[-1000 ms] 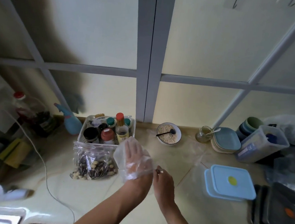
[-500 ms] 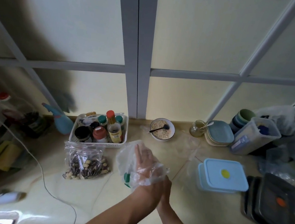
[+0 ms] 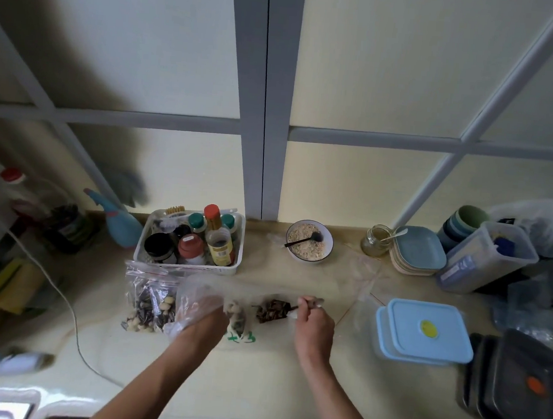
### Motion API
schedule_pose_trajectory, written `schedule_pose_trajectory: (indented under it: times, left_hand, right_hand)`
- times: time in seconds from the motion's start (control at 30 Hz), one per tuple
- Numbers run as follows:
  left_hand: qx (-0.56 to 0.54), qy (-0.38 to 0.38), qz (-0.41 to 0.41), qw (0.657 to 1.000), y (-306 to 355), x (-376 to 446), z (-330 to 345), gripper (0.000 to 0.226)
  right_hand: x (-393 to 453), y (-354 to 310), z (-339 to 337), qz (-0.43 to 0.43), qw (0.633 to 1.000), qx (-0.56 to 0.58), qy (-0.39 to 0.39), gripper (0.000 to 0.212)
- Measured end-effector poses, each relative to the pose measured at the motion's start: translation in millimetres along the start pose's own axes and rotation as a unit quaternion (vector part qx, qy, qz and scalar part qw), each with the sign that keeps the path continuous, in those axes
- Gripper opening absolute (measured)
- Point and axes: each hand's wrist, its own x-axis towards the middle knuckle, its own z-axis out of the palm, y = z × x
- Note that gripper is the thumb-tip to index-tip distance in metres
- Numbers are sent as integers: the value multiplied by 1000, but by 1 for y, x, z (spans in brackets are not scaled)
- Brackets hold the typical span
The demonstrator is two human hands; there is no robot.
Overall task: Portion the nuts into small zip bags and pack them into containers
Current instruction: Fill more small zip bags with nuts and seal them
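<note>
Nuts (image 3: 272,311) just left of right hand (image 3: 314,324) pinching clear bag edge; gloved left hand (image 3: 199,305) grip unclear.

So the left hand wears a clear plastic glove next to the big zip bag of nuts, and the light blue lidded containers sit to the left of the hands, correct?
Not quite. The head view shows the light blue lidded containers to the right of the hands, past the right hand. The left hand does wear a clear plastic glove next to the big zip bag of nuts.
</note>
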Motion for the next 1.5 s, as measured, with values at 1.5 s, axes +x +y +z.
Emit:
schedule_pose_trajectory:
  times: [1.5]
  left_hand:
    - [-216,-51,-98,970,-62,26,59,7]
  right_hand:
    - [-26,-67,-27,-65,975,210,-29,43]
